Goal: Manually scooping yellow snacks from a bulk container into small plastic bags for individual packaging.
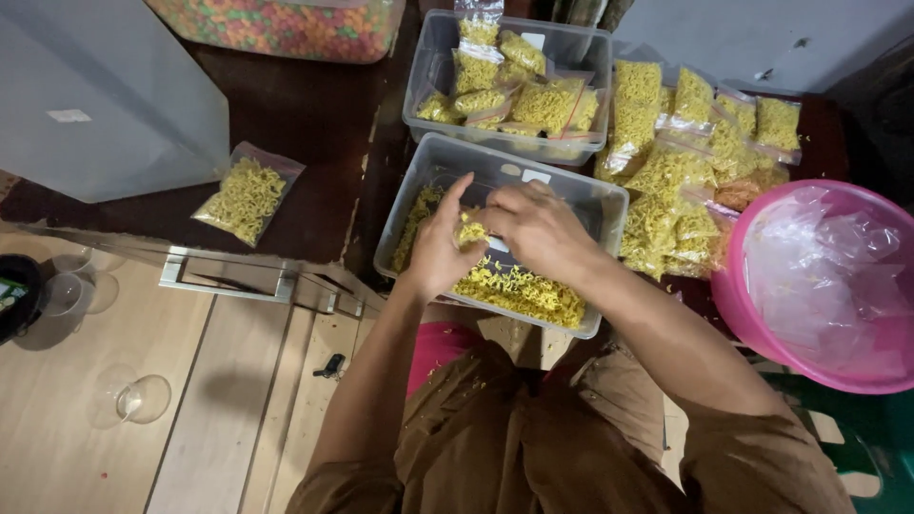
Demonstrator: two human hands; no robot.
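Observation:
My left hand [440,246] and my right hand [539,227] meet over a clear plastic tub [609,198] that holds loose yellow noodle snack [524,290]. Between the fingers of both hands is a small clear bag of the yellow snack [470,231], mostly hidden by the hands. Behind this tub stands a second clear tub [428,57] filled with several packed bags of the same snack.
A heap of filled bags [685,162] lies to the right of the tubs. A pink basin [733,295] lined with clear plastic sits at the right. One filled bag [248,195] lies on the dark table at left. A bin of colourful snacks [286,27] stands at the back.

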